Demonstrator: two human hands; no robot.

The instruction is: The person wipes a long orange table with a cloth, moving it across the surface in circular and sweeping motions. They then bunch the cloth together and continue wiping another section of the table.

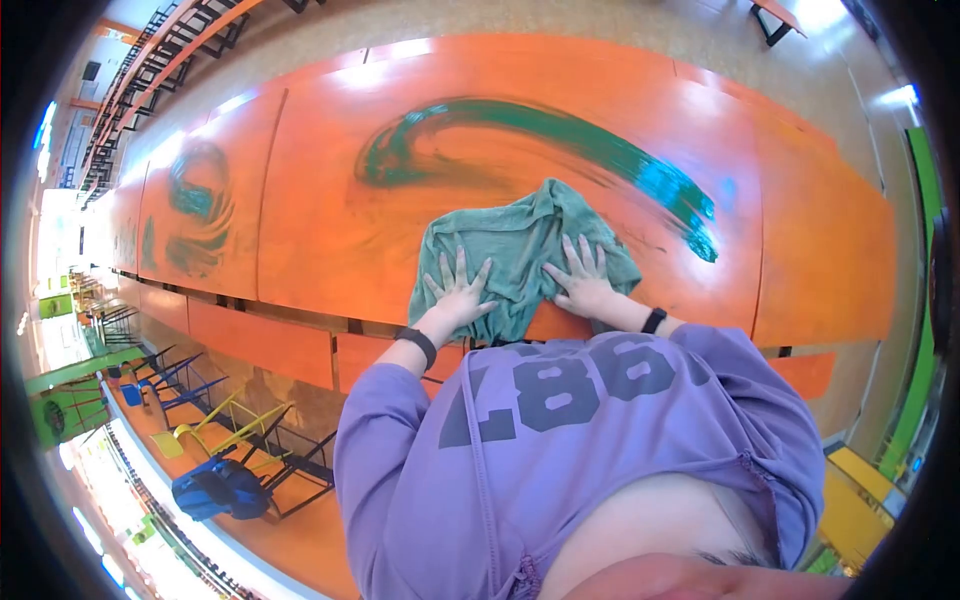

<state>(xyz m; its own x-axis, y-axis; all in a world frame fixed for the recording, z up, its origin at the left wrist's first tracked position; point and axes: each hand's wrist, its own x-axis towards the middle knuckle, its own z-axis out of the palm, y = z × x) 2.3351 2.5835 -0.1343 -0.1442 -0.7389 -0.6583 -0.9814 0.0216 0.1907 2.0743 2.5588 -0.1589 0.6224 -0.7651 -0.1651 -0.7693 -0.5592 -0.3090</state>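
Presses cloth (517, 250) onto surface (325, 235) with widely splayed left hand (461, 298) at eight o'clock and right hand (586, 286) at four; likely soft, light, limp, best gathered by opposite edges.

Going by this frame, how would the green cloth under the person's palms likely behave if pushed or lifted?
The green cloth looks floppy: its creases suggest it would sag when lifted. Pushed by the left hand and right hand, it would probably bunch around the spread fingers. The glossy green streak looks wet, so it might slide more easily there.
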